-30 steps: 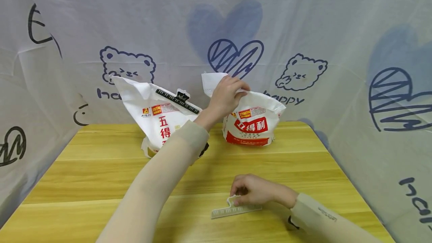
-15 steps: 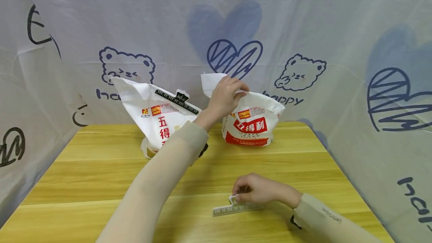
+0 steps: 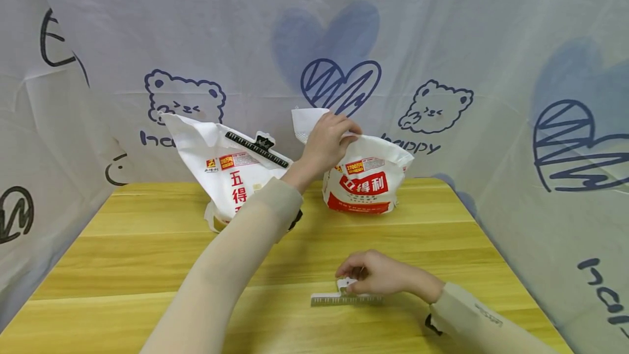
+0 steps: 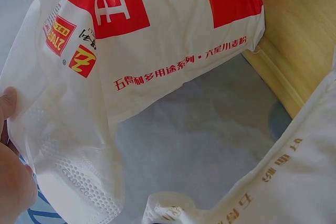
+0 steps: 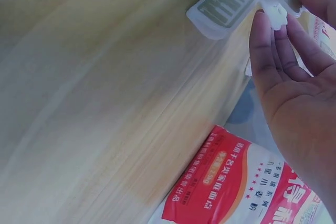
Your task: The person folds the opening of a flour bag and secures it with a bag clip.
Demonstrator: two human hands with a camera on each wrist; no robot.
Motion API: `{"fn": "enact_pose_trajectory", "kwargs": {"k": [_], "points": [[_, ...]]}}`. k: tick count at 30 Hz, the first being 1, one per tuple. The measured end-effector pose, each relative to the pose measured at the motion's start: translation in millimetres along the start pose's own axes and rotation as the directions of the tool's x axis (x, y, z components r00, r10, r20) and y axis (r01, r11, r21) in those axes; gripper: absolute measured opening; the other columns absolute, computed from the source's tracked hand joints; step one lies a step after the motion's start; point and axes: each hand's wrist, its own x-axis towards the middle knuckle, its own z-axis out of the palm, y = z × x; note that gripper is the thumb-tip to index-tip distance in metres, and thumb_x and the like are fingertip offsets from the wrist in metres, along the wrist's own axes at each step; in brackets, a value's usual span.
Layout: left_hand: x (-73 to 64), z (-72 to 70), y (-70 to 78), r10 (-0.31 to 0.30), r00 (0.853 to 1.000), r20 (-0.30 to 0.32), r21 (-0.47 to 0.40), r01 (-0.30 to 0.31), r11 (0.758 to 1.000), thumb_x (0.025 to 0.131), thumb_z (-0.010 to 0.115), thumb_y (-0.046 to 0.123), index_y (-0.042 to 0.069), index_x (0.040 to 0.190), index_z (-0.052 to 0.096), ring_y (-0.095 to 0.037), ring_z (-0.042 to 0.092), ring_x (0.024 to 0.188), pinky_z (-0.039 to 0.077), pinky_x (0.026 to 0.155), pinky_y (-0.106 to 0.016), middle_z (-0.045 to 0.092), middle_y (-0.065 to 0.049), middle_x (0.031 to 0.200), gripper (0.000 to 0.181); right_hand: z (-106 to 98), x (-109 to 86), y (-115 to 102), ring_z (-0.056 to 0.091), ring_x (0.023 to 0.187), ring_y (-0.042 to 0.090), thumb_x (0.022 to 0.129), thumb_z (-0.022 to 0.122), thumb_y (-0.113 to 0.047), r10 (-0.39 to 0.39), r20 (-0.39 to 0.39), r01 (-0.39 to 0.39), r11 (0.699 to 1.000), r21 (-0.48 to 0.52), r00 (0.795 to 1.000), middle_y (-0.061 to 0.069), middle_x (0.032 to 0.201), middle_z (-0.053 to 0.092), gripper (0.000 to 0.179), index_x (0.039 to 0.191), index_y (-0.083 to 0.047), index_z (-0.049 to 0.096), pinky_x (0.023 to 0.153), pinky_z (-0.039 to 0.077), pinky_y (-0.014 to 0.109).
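Observation:
My left hand (image 3: 330, 138) grips the folded top of a white flour bag (image 3: 363, 184) with red printing, which stands at the back of the table. In the left wrist view, a thumb and part of the left hand (image 4: 16, 182) show at the bag's crumpled white top (image 4: 63, 129). My right hand (image 3: 375, 273) pinches a long pale bag clip (image 3: 326, 300) by its handle, low over the front of the table. Seen from the right wrist, the thumb and fingers (image 5: 265, 51) hold that handle, and the clip's ruler-like bar (image 5: 228, 11) points away from the palm.
Left of the gripped bag stands another white flour bag (image 3: 216, 179), its slanted top held by a black clip (image 3: 257, 149). My left forearm (image 3: 245, 250) crosses in front of it. A patterned cloth (image 3: 265, 42) hangs behind the wooden table (image 3: 162, 266).
My right hand has lifted slightly, and the clip has turned so its bar lies more level in the head view. The left hand keeps its grip on the flour bag, nearly still.

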Motion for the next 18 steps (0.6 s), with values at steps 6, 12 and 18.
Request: {"fn": "enact_pose_trajectory", "kwargs": {"k": [6,12,18], "points": [[-0.2,0.2,-0.7,0.000,1.000,0.001,-0.001,0.000,1.000,0.100,0.070,0.012,0.012,0.111,0.075,-0.019,0.064,0.111,0.029,0.125,-0.036,0.073,-0.001,0.112,0.012,-0.4,-1.2,1.3,0.061,0.092,0.007,0.094,0.075,-0.012,-0.001,-0.052,0.001,1.000,0.015,0.999,0.000,0.103,0.069,0.026,0.119,-0.003,0.075,0.081,0.056,0.024],[0.3,1.2,-0.9,0.000,1.000,-0.001,0.001,0.000,1.000,0.100,0.070,0.012,0.012,0.111,0.075,-0.019,0.064,0.110,0.032,0.123,-0.034,0.073,0.000,0.112,0.012,-0.6,-1.8,4.6,0.064,0.096,0.008,0.095,0.074,-0.014,0.003,-0.123,0.000,1.000,0.025,0.992,0.001,0.108,0.071,0.026,0.119,-0.003,0.074,0.084,0.058,0.025],[-0.1,1.0,-0.3,0.000,1.000,-0.012,0.008,0.000,1.000,0.100,0.071,0.013,0.014,0.110,0.075,-0.018,0.063,0.108,0.035,0.119,-0.031,0.073,0.001,0.110,0.011,-0.1,-2.0,10.3,0.066,0.097,0.010,0.098,0.072,-0.017,0.004,-0.222,0.006,0.999,0.042,0.975,0.002,0.108,0.072,0.028,0.122,-0.003,0.072,0.085,0.059,0.027]]}}
